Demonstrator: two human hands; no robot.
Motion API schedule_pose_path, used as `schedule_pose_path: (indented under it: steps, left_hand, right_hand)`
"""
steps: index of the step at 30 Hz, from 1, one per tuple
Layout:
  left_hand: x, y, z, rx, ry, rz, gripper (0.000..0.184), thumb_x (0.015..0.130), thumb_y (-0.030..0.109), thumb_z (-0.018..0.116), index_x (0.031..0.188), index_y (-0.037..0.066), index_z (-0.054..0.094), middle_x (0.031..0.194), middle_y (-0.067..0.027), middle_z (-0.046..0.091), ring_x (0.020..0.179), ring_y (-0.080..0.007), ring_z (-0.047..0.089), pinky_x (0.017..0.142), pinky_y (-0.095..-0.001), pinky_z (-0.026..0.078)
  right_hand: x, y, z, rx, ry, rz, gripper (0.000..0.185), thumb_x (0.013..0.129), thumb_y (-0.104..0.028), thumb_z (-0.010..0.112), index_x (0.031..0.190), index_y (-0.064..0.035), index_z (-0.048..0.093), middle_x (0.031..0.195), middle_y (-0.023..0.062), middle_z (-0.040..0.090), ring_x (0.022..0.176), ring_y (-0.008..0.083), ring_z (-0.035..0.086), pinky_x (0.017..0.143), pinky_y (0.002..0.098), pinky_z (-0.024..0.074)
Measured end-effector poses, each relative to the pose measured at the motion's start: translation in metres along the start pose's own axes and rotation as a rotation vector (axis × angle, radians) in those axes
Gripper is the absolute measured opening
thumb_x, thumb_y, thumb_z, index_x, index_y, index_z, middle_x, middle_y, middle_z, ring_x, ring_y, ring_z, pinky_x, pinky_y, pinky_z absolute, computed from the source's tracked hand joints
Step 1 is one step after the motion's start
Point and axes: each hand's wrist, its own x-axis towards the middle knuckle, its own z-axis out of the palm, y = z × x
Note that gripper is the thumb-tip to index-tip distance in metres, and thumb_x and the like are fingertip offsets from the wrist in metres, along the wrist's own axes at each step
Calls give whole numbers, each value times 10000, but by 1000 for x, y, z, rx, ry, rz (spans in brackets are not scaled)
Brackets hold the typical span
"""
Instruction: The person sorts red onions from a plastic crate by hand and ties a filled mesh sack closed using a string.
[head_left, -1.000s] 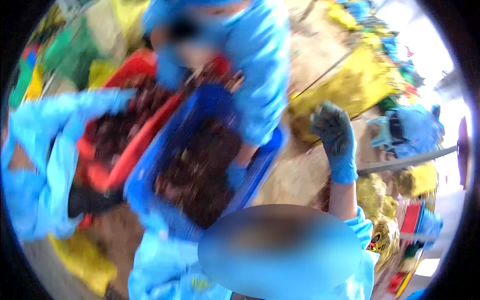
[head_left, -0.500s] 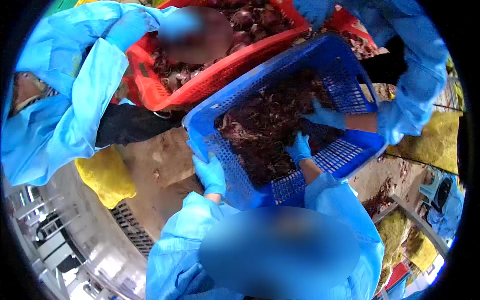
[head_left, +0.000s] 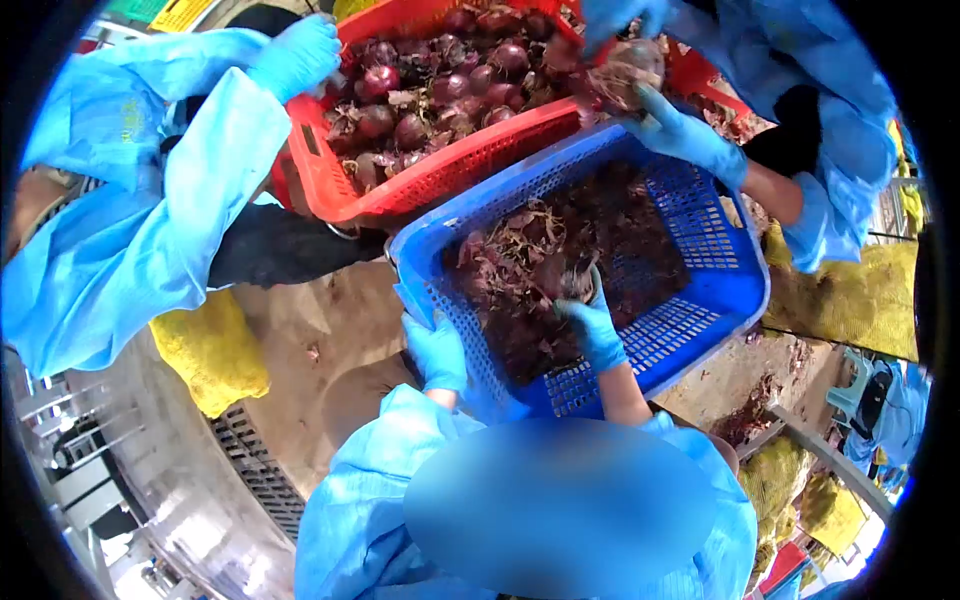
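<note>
A blue crate [head_left: 725, 312] lies tilted before me, with onion skins and dark debris [head_left: 515, 250] inside. At its near left side, my left hand [head_left: 437, 352], in a blue glove, is closed on the crate's edge. Inside the crate, my gloved right hand [head_left: 597, 330] curls its fingers round an onion [head_left: 574, 284] with pale roots, over the loose skins. The fingers partly cover that onion.
A red crate [head_left: 385, 200] of red onions [head_left: 410, 130] stands beyond the blue one. A co-worker's hand [head_left: 300, 58] is at its left rim. Another co-worker's hands [head_left: 690, 135] hold onions and skins above the crates. Yellow sacks [head_left: 215, 350] lie at both sides.
My right hand has drawn slightly back, now with an onion in it. The right co-worker's hand has lifted out of the blue crate towards the red one. My left hand stays at the edge.
</note>
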Motion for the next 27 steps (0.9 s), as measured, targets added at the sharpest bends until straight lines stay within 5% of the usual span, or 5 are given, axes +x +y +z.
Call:
schedule_pose_path:
  steps: [14,16,17,20,27]
  left_hand:
    - [17,-62,17,27,11,-24,340,810,115,564,1107,-26,475,1023,-191,589,902,-307,582,815,-396,431]
    - [19,-73,22,298,165,390,338,818,137,563,1101,-28,475,1021,-199,592,894,-304,587,805,-392,442]
    - [6,-25,4,143,-33,-24,316,820,123,556,1090,-25,483,1014,-193,598,877,-298,593,797,-385,444]
    - [4,-16,1,-32,-74,-95,296,823,91,538,1083,-34,472,1003,-202,591,911,-312,587,811,-385,432]
    - [1,-3,-2,10,-53,-120,249,823,91,550,1031,-23,471,958,-185,591,871,-303,582,786,-388,429]
  right_hand:
    - [-31,-124,162,25,-244,-121,812,797,-129,622,1415,-135,95,1292,130,421,1139,201,466,885,359,437]
    - [-11,-161,187,40,-355,-296,752,820,-154,607,1411,-150,142,1288,118,423,1126,177,467,870,351,444]
    - [-3,-173,191,-138,-280,-413,693,830,-166,599,1398,-148,203,1278,92,436,1090,163,485,846,328,447]
    - [23,-164,157,-499,-226,-573,430,814,-162,639,1198,-19,507,1134,54,568,986,118,534,876,249,415]
    - [53,59,-77,-1950,-375,291,350,734,-307,551,964,-62,648,1010,208,608,942,350,589,825,418,471]
